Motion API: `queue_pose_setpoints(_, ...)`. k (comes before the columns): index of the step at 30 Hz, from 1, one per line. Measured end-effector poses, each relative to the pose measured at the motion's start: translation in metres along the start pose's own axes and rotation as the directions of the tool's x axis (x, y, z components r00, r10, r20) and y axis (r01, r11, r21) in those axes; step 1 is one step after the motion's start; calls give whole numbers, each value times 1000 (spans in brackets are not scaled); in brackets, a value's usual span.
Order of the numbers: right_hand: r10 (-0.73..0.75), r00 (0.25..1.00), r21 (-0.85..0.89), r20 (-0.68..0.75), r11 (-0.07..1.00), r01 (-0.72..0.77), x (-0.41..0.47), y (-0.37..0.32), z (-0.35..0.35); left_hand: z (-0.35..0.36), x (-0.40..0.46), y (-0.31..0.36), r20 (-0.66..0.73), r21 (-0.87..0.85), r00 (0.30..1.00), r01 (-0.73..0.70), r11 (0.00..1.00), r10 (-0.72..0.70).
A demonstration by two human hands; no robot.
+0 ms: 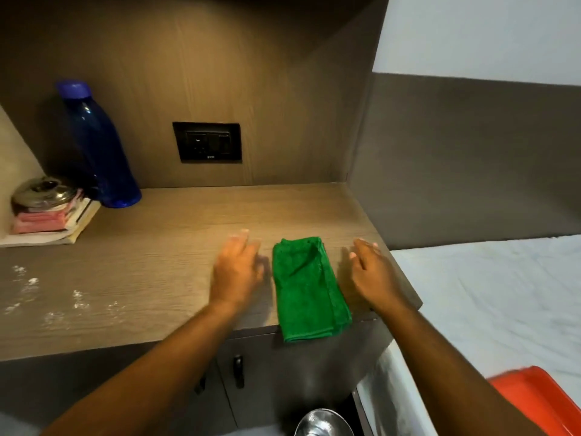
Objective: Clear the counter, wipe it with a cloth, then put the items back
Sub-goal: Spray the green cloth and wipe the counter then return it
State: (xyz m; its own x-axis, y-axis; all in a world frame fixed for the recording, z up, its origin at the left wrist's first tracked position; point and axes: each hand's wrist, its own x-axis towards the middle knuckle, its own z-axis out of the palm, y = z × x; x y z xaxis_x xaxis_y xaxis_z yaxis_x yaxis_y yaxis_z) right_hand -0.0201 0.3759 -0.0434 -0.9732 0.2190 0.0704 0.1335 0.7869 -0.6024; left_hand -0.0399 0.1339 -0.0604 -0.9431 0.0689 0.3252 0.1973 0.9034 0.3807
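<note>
**Cloth on counter edge, both hands released**

Cloth (309, 287), green and folded, lies on the counter (176, 247) near its right front corner. Its near end overhangs the counter's front edge.

I see the left hand (237, 272) just left of the cloth, palm down, fingers spread and released; it grasps nothing. Motion blur prevents me from telling whether it touches the counter. The right hand (372, 275) sits just right of the cloth, fingers loosely extended, also grasping nothing. Neither hand is on the cloth.

Items at the counter's rear left:
- Blue bottle (100, 146), upright, blue cap on, standing against the back wall.
- Steel container (44, 193) with lid, resting on a stack of books (53, 221) beside the bottle.

White specks (53, 297) mark the counter surface at front left.

A black socket plate (208, 142) is set in the back wall. It carries a small mark at its lower edge, too small for me to read. I find no other writing or labels legible.

Below the counter I see cabinet doors with dark handles (238, 371). A steel bowl (323, 423) shows at bottom centre, and an orange tray (540, 401) at bottom right.
</note>
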Motion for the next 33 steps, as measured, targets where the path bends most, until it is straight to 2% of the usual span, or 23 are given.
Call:
queue_pose_setpoints(3,18,999,-203,40,979,-9,5,17,-3,26,0,63,182,-49,977,-105,993,112)
queue_pose_setpoints(5,-2,999,-296,42,955,15,1,21,7,42,2,88,307,37,950,-73,997,58)
queue_pose_setpoints(7,-13,1000,-358,8,934,15,0,27,15,53,4,94,344,129,939,-30,991,-17)
queue_pose_setpoints(9,-35,999,-363,-16,931,27,5,30,18,54,4,91,353,152,935,-19,988,-37)
queue_pose_setpoints(15,-104,993,-429,-52,900,72,5,29,18,38,-1,73,430,77,901,-92,993,50)
queue_pose_setpoints(19,-105,995,-525,2,846,90,3,5,23,18,-6,29,418,122,908,-92,988,33)
queue_pose_setpoints(24,-114,993,-449,12,887,107,-2,-54,68,-29,-28,-61,379,177,923,-8,984,-61)
queue_pose_setpoints(29,-226,971,-396,75,887,237,-4,-102,118,-101,-74,-181,303,332,913,167,928,-272)
queue_pose_setpoints(33,-165,985,-380,51,909,172,5,-111,129,-154,-100,-264,200,504,873,298,811,-445)
